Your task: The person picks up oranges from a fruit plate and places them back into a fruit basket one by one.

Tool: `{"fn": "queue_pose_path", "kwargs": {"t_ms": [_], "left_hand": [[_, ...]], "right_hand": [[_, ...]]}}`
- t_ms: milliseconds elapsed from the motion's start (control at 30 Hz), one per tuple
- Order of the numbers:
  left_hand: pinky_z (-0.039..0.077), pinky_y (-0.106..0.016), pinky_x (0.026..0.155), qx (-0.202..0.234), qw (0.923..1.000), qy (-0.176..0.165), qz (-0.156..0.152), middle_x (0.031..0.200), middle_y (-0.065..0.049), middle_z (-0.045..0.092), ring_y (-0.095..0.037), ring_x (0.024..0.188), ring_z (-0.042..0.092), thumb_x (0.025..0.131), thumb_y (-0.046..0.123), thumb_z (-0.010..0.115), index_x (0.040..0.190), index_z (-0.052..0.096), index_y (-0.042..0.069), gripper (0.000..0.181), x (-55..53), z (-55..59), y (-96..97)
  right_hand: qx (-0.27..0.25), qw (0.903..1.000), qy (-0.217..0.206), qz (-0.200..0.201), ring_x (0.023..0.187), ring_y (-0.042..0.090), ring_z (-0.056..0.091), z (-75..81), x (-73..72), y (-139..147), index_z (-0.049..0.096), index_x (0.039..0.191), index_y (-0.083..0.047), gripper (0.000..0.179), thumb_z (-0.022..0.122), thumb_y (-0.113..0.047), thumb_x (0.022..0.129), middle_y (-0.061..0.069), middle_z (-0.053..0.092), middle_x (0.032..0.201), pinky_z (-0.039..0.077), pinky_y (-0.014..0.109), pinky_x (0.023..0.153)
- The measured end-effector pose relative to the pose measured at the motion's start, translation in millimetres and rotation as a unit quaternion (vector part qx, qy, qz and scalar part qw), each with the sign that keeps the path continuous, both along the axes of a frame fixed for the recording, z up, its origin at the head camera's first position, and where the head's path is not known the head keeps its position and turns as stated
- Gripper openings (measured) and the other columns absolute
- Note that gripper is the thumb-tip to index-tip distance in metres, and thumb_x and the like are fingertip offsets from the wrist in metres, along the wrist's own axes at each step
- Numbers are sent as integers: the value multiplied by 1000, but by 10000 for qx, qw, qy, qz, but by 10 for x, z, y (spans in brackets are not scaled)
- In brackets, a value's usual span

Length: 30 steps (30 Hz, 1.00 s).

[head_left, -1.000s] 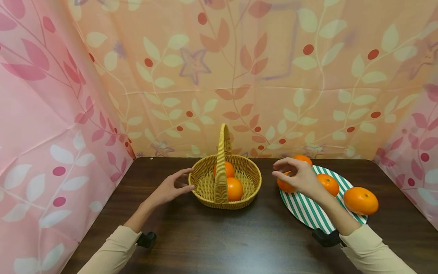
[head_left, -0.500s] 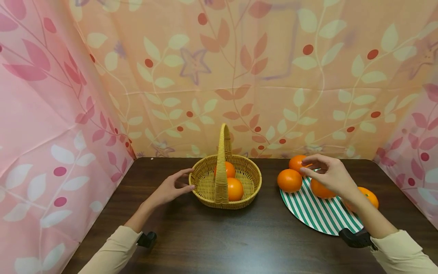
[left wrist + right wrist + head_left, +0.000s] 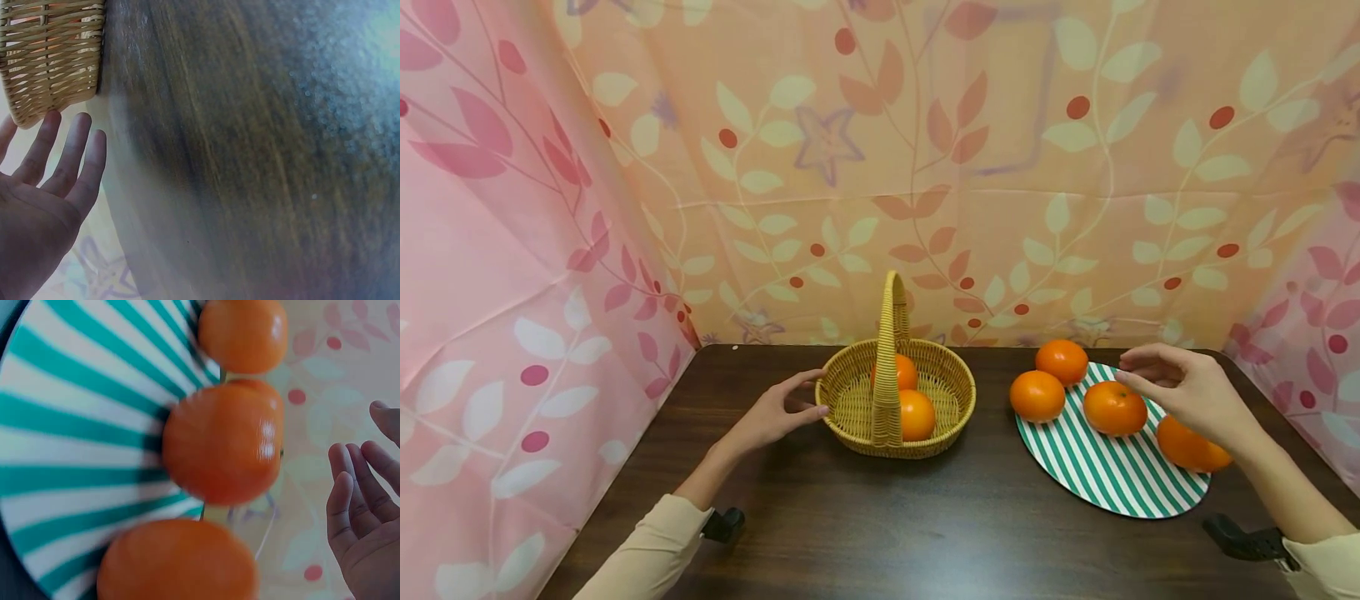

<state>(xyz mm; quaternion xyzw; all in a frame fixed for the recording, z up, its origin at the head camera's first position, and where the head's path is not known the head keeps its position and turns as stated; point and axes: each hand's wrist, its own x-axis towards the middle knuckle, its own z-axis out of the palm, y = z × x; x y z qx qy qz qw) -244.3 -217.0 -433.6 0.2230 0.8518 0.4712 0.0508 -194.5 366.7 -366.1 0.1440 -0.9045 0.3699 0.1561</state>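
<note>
My left hand [image 3: 778, 412] touches the left rim of a yellow wicker basket [image 3: 958, 404] with its fingertips and thumb. Two oranges [image 3: 917, 415] lie inside, one partly behind the tall handle [image 3: 887, 367]. In the left wrist view, fairly straight fingers reach the woven wall [image 3: 53, 62]. My right hand [image 3: 1202, 400] hovers over the right part of a green-and-white striped plate [image 3: 1105, 483], with bent fingers and nothing between them. Several oranges [image 3: 1115, 408] sit on or at the edge of the plate; the rightmost [image 3: 1191, 446] is partly hidden by that hand.
Both plate and basket stand on a dark brown wooden table [image 3: 880, 525]. Patterned cloth [image 3: 985, 167] hangs behind the table's back edge, with pink cloth [image 3: 497, 292] along the left side and more on the right.
My right hand has moved rightward across the plate, from the leftmost oranges to the rightmost one, uncovering the others. My left hand stays at the basket rim.
</note>
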Motion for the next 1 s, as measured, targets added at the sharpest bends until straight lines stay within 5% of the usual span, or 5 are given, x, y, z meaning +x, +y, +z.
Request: {"fn": "queue_pose_path", "kwargs": {"t_ms": [700, 1000], "left_hand": [[57, -43, 79, -53, 10000, 64, -20, 138, -24, 52, -36, 105, 68, 96, 24, 74, 153, 45, 12, 65, -9, -10, 6], [57, -44, 79, -31, 10000, 74, -9, 137, -25, 54, -38, 107, 66, 96, 23, 75, 153, 46, 11, 65, -1, -5, 11]], "right_hand": [[-70, 9974, 41, -716, 78, -8, 64, -154, 223, 743, 68, 114, 3, 30, 80, -9, 90, -24, 67, 94, 46, 6, 67], [-97, 9977, -18, -664, 81, -12, 62, -313, 299, 980, 67, 116, 2, 30, 79, -8, 90, -31, 63, 100, 45, 6, 66]]}}
